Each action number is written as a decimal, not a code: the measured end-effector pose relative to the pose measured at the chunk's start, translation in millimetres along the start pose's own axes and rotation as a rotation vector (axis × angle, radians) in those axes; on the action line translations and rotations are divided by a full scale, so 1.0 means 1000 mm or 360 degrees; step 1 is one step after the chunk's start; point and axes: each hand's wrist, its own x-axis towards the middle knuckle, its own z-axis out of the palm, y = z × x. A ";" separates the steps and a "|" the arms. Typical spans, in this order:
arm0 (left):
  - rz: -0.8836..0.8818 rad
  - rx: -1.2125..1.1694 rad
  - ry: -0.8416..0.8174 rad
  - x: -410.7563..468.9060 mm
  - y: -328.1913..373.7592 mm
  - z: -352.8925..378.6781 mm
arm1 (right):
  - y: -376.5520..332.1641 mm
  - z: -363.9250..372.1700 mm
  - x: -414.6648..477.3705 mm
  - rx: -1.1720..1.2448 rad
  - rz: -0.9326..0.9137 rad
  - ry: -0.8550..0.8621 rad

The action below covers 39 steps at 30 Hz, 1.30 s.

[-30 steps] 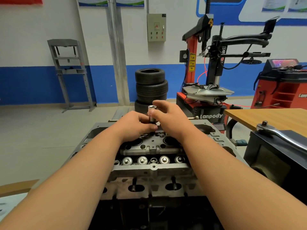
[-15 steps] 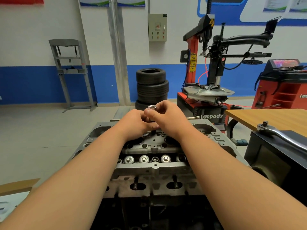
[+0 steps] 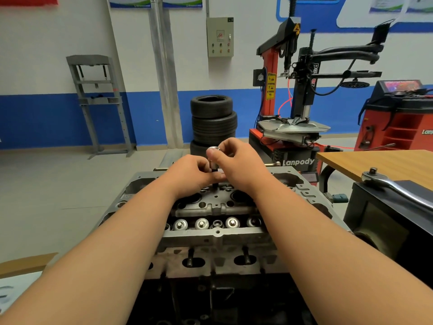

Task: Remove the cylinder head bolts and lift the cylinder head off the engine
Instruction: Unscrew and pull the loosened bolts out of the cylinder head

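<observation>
Pinched between the left hand (image 3: 189,172) and right hand (image 3: 239,160), the socket (image 3: 212,152) gleams: polished bright metal, with a darker, duller stem beneath. Under both hands the head (image 3: 218,233) is cast grey metal, matt and grainy, its row of round caps (image 3: 201,223) smooth and shiny. Right of the right hand lies a ratchet (image 3: 396,188) of mirror-bright chrome, near a table (image 3: 375,163) of smooth light wood. Past the hands stand tyres (image 3: 213,120) of matt black rubber.
</observation>
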 end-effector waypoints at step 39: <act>0.0106 -0.0161 -0.0022 -0.003 -0.001 -0.003 | -0.005 -0.002 -0.001 0.0158 0.0046 -0.0103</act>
